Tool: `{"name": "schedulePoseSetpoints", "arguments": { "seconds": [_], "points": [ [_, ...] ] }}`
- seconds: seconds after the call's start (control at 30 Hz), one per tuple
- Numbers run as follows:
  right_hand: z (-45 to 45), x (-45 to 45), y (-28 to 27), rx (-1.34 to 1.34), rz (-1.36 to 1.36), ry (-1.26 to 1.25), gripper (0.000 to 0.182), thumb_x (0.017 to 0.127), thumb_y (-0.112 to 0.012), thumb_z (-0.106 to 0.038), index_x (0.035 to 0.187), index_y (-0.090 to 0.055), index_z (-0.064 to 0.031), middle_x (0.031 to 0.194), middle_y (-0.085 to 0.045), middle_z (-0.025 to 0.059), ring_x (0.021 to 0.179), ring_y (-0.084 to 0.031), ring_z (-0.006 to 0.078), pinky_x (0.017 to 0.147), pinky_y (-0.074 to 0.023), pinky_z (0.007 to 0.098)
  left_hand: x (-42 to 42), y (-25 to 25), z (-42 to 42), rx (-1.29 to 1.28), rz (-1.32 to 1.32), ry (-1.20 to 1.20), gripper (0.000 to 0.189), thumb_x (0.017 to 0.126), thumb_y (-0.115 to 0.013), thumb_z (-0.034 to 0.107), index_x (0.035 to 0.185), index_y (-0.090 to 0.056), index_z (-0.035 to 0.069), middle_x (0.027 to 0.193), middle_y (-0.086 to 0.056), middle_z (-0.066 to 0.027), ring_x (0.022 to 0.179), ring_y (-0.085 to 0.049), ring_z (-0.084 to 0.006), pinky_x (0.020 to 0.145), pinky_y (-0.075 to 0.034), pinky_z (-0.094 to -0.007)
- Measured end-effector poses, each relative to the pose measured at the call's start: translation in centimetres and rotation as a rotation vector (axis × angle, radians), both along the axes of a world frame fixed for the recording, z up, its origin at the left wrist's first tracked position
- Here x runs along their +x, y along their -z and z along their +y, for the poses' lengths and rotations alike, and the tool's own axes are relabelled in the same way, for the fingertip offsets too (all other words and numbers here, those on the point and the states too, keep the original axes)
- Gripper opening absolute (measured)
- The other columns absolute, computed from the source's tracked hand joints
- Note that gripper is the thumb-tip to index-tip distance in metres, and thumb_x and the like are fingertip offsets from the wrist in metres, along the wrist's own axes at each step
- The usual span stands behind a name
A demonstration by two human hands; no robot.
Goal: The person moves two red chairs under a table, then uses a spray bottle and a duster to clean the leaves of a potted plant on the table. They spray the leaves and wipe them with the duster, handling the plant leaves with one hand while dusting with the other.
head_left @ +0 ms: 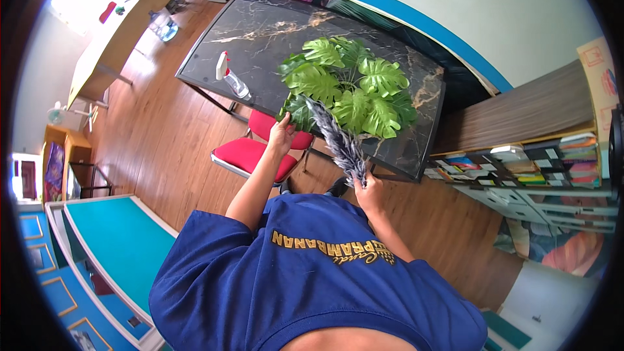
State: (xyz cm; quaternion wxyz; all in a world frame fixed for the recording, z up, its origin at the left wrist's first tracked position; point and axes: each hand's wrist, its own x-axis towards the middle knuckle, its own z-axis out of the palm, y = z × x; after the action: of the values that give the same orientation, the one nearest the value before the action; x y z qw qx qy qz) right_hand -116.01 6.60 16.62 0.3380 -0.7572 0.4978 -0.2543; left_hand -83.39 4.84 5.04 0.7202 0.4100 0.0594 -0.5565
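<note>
A bushy artificial monstera plant (348, 85) stands on a black marble-look table (263, 29). My left hand (282, 135) is at the plant's near left edge, with its thumb and fingers on a dark green leaf (298, 112). In my right hand (368, 191) is a grey feather duster (336, 141), gripped near its lower end. The duster slants up and leftward, its tip over the plant's near leaves. Its handle is hidden by my hand. A clear spray bottle (237, 84) with a white and red trigger head is on the table, left of the plant.
A red chair (251, 152) is at the table's near side. Shelves with books and folders (526, 163) line the right. Behind the table runs a wall with a blue border (390, 9). A wooden desk (109, 39) and a water jug (165, 27) are at far left.
</note>
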Motion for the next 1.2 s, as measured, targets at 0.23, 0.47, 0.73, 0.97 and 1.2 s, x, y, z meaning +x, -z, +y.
{"name": "schedulePoseSetpoints", "arguments": {
  "seconds": [0.23, 0.47, 0.73, 0.97, 1.2],
  "points": [
    [-3.0, -0.7, -0.7, -0.017, 0.149, -0.367, 0.021, 0.079, -0.070, -0.011, 0.092, -0.062, 0.0025, 0.082, -0.067, 0.0238, 0.080, -0.065, 0.0435, 0.068, -0.0509, 0.0504, -0.8, 1.9, 2.4, -0.093, -0.009, 0.050, 0.028, 0.099, -0.052, 0.023, 0.122, -0.061, 0.010, 0.113, -0.070, -0.0051, 0.106, -0.065, -0.0231, 0.101, -0.048, -0.0426],
    [-3.5, 0.0, 0.8, -0.047, 0.093, -0.219, 0.020, 0.079, -0.071, -0.014, 0.086, -0.061, 0.0016, 0.080, -0.065, 0.0241, 0.078, -0.064, 0.0441, 0.067, -0.0504, 0.0506, -0.9, -0.7, 2.9, 0.163, -0.246, 0.165, 0.020, 0.098, -0.059, 0.020, 0.116, -0.065, 0.013, 0.109, -0.069, -0.0019, 0.096, -0.065, -0.0169, 0.083, -0.049, -0.0374],
    [1.3, 2.5, 0.7, 0.002, 0.052, -0.192, 0.018, 0.077, -0.070, -0.011, 0.086, -0.062, 0.0017, 0.078, -0.065, 0.0234, 0.077, -0.064, 0.0435, 0.066, -0.0495, 0.0492, 1.7, 2.9, 4.1, 0.121, -0.265, 0.418, 0.023, 0.099, -0.055, 0.017, 0.117, -0.064, 0.007, 0.112, -0.070, -0.0060, 0.102, -0.067, -0.0200, 0.091, -0.051, -0.0385],
    [8.2, 6.2, -0.7, 0.045, 0.221, 0.054, 0.024, 0.079, -0.075, -0.017, 0.081, -0.061, 0.0029, 0.075, -0.064, 0.0257, 0.072, -0.063, 0.0447, 0.064, -0.0475, 0.0502, 2.6, 4.6, 3.8, 0.035, -0.149, 0.636, 0.023, 0.101, -0.054, 0.023, 0.117, -0.064, 0.011, 0.104, -0.070, -0.0048, 0.091, -0.067, -0.0189, 0.084, -0.052, -0.0364],
    [14.6, 8.1, -3.7, 0.053, 0.227, 0.167, 0.025, 0.081, -0.073, -0.015, 0.093, -0.065, 0.0052, 0.074, -0.065, 0.0249, 0.070, -0.065, 0.0431, 0.062, -0.0500, 0.0430, 6.0, 7.0, 2.5, -0.014, -0.124, 0.779, 0.030, 0.101, -0.048, 0.030, 0.120, -0.062, 0.011, 0.107, -0.070, -0.0067, 0.093, -0.068, -0.0206, 0.076, -0.053, -0.0382]
  ]
}}
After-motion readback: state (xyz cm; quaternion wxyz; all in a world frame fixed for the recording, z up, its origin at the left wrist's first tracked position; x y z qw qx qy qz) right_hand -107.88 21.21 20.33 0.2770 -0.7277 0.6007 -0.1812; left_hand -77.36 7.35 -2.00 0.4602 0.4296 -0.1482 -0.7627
